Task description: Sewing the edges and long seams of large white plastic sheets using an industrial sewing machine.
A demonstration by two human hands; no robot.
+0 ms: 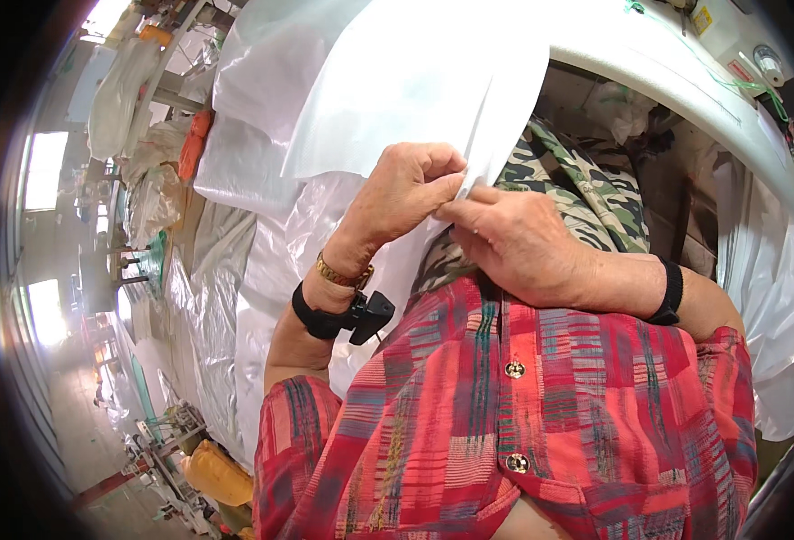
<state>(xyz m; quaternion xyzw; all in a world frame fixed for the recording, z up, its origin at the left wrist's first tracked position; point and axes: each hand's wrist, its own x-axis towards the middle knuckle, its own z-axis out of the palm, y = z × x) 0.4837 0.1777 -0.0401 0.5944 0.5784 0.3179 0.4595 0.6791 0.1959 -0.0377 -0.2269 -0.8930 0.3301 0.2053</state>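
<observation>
A bright white, smooth sheet (415,81) hangs over the table edge and down toward my lap; whether it is cloth or plastic I cannot tell. Its folded edge narrows to a corner between my hands. My left hand (408,191) pinches that corner between thumb and bent fingers. Close against it, my right hand (523,241) is closed with its thumb and forefinger at the same edge. The fingertips of both hands nearly meet, and they hide the exact spot they grip. A gold watch (343,273) and a black strap with a small black device (347,315) circle my left wrist.
A rounded white table edge (676,90) curves along the right. Beyond it stands a white machine (739,40) with a metal knob and green thread. Glossy white sheeting (212,306) piles up at my left, near an orange-red bundle (194,144). More sheeting (766,270) hangs at the right.
</observation>
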